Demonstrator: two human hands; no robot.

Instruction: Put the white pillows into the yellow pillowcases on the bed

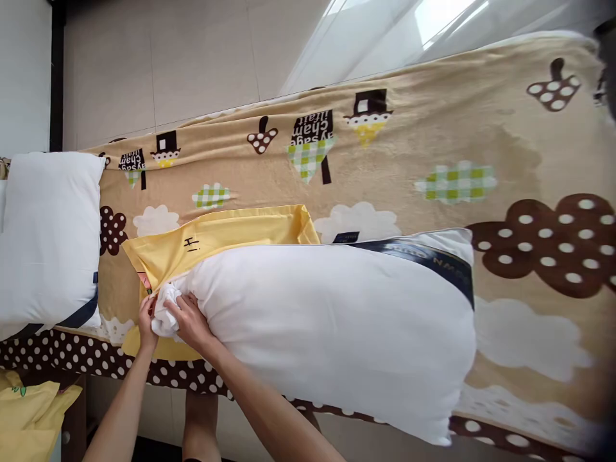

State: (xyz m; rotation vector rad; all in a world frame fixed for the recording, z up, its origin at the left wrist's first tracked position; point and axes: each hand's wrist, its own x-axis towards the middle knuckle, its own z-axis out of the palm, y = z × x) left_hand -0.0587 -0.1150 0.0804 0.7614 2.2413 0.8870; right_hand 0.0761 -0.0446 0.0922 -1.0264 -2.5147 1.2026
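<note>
A large white pillow (332,327) lies across a bed, its left end partly inside a yellow pillowcase (216,240). My right hand (190,321) is closed on the bunched white corner of the pillow at the pillowcase's opening. Beside it, my left hand (145,321) pinches the yellow pillowcase's edge. A dark blue band (428,256) runs along the pillow's far right side.
A tan blanket (481,141) printed with clouds, trees and brown polka-dot shapes covers the bed. A second white pillow (45,237) lies at the left. More yellow fabric (29,410) sits at the lower left. Tiled floor (192,58) shows beyond the bed.
</note>
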